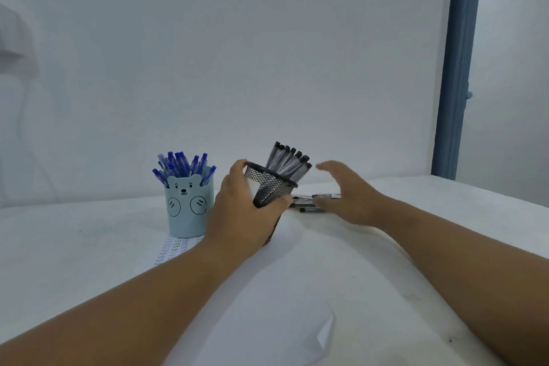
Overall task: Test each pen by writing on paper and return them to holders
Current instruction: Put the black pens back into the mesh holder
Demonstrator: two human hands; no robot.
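Observation:
My left hand grips a black mesh pen holder and tilts it to the right. Several black-capped pens lean out of its mouth. My right hand hovers open just right of the holder, palm facing it, above a few loose black pens lying on the table. A light blue bear-faced holder full of blue pens stands upright to the left. White paper lies in front of me, and a sheet with rows of blue writing shows under the blue holder.
The white table meets a plain pale wall close behind the holders. A blue vertical post stands at the far right. The near paper has a folded corner.

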